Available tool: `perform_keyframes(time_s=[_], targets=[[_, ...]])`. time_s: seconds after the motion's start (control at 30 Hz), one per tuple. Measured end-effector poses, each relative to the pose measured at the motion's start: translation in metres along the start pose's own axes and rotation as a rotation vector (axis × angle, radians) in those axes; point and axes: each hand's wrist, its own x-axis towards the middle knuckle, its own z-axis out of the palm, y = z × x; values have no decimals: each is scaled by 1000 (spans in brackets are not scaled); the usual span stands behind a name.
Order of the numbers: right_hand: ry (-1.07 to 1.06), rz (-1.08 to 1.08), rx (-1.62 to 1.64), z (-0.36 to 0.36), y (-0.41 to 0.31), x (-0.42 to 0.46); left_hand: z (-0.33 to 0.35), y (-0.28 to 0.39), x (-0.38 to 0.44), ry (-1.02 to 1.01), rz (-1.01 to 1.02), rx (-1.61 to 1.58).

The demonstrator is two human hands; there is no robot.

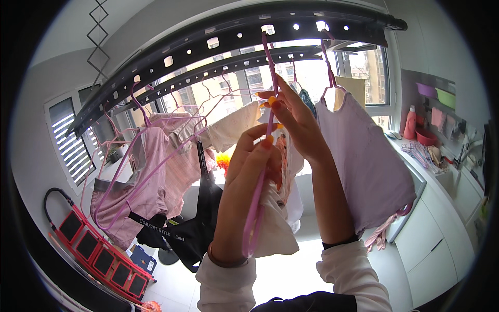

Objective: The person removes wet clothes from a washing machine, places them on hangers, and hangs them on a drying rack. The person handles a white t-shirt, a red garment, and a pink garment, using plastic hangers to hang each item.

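Note:
Both hands are on one pink-purple clothes hanger [254, 218], whose hook meets a hole in the black perforated drying-rack rail [226, 41]. My left hand [249, 160] grips the hanger's side below the neck. Higher up, my right hand [294, 117] has its fingers around the neck under the hook. A white garment [271, 230] hangs just behind this hanger, partly hidden by my left hand. To the right hangs a pale lilac top [358, 167] on its own hanger. On the left are a black bra [195, 226] with lettered bands and pink shorts [128, 210].
A second perforated rail [187, 80] runs behind, with more garments. A red folding stepladder [99, 253] leans at lower left. White cabinets [425, 238] and a counter with a red detergent bottle [410, 123], a red basin [425, 136] and several loose hangers [415, 150] stand at right.

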Motion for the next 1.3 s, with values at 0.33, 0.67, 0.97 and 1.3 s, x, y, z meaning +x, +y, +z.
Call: perform_keyframes(time_s=[0.33,0.67,0.97,1.3], targets=[[-128,125,-112,10,-33,-70,-26,3,-51,16,380,228],[-389,-86,-180,-20,-102,-159,38,-50,-118,608,1028,426],[-571,5,124,-117,-144,-228,109,-162,-169,262,1028,315],[-400,396,-389,-296,-150,-322,263,-299,-151,-73,309,361]])
